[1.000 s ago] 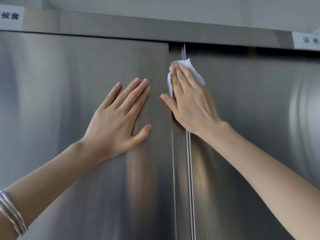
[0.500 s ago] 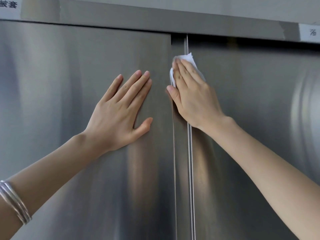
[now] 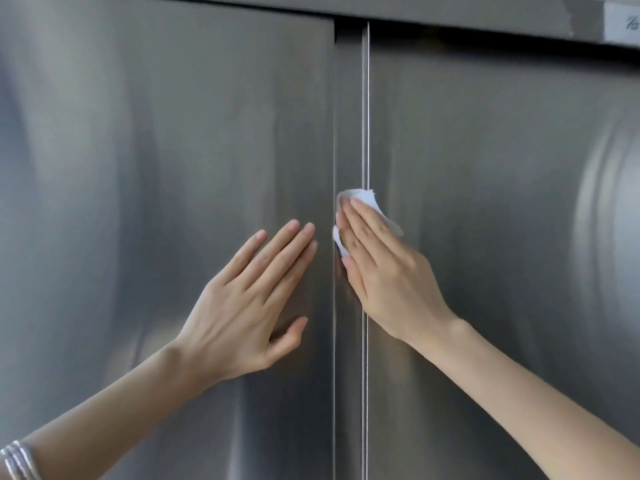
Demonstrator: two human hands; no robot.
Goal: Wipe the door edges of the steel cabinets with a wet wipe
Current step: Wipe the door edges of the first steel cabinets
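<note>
Two brushed steel cabinet doors fill the view, the left door [image 3: 156, 150] and the right door [image 3: 491, 202]. Between them runs a narrow vertical edge strip [image 3: 348, 109]. My right hand [image 3: 388, 282] presses a white wet wipe [image 3: 363, 197] against this strip with straight fingers, about halfway down the visible door. Most of the wipe is hidden under the fingers. My left hand [image 3: 249, 306] lies flat on the left door, its fingertips close to the edge, and holds nothing.
A steel top rail [image 3: 433, 10] runs above the doors, with a white label [image 3: 623, 24] at its right end. Silver bangles [image 3: 19, 460] sit on my left wrist. The doors are shut and I see no handles.
My right hand has slid the wipe down the edge strip from near the top of the doors. My left hand has also moved lower on the left door.
</note>
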